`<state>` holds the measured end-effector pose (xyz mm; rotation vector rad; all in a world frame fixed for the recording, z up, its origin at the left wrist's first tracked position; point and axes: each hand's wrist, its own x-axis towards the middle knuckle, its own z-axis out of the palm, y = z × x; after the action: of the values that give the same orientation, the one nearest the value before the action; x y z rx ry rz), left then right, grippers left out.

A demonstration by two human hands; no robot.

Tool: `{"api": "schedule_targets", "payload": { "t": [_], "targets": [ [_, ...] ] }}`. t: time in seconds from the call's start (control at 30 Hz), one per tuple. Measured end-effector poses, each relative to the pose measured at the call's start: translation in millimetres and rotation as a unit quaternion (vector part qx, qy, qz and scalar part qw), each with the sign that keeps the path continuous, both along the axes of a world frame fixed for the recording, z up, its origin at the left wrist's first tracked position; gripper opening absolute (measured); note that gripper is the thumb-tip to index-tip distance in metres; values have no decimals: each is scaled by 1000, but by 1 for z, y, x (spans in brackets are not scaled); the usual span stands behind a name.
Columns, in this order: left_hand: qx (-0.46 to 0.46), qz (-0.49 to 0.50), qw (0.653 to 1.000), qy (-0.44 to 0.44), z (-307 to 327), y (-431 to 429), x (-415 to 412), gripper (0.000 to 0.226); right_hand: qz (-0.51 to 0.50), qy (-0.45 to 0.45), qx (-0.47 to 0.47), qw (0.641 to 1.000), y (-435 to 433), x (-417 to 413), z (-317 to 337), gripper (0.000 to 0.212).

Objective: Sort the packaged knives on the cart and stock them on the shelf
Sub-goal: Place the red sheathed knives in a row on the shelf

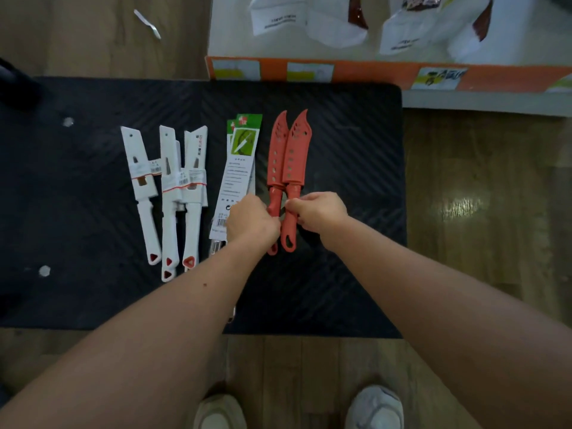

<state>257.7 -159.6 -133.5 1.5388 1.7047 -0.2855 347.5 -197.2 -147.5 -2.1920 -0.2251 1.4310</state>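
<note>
Head view, looking down on the black cart deck (340, 274). The packaged knives lie in 3 groups with blades pointing away from the person: white sheathed knives (168, 193) at left, green-headed card packs (236, 171) in the middle, and 2 red sheathed knives at right, touching side by side. The left hand (250, 219) is curled round the handle of the left red knife (276, 156). The right hand (318, 212) pinches the handle of the right red knife (295, 156) (both knives rest on the deck). Beyond the cart, an orange-edged shelf (371, 72) carries white bags (309, 20). Pale shoes (374, 407) stand on the wooden floor (479, 196).
</note>
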Motion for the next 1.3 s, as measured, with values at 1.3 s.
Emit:
{"api": "schedule_targets", "payload": {
  "t": [1.3],
  "targets": [
    [57,41,920,-386,718,-22,93,10,-35,-111,261,958,-59,134,737,10]
  ]
}}
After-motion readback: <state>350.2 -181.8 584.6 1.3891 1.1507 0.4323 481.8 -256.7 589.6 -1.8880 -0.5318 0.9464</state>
